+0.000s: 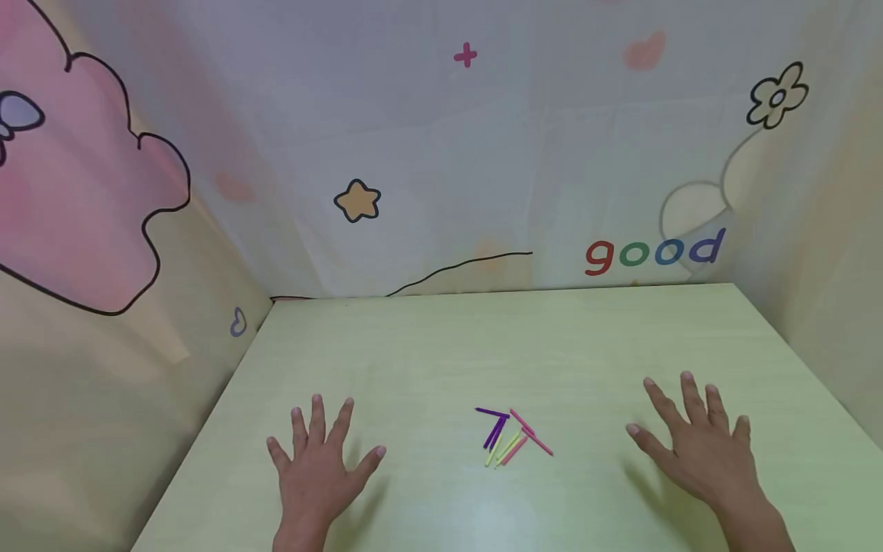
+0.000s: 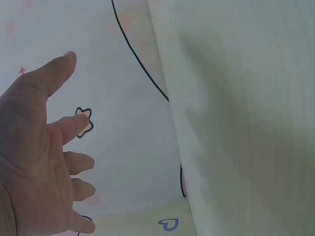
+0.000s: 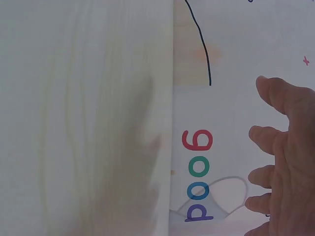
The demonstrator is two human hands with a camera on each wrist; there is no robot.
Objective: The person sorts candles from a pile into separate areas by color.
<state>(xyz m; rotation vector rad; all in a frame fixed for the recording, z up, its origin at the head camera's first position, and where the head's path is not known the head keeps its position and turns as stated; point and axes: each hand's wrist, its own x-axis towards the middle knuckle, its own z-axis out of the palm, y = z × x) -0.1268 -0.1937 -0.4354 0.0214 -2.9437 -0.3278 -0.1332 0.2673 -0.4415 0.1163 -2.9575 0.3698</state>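
Several short thin sticks lie in a loose cluster near the middle of the table. Among them are purple sticks on the left, pink sticks on the right and pale yellow sticks between. Some cross or touch each other. To the left of the cluster, my left hand is held over the table with fingers spread, holding nothing. My right hand is likewise spread, farther off to the right of the sticks. Each wrist view shows its own hand raised off the surface, palm side visible, and no sticks.
The pale wooden table carries the hands' shadows. Behind it and along both sides hangs a printed cloth with a star, a flower and the word "good". The cloth meets the table's back edge.
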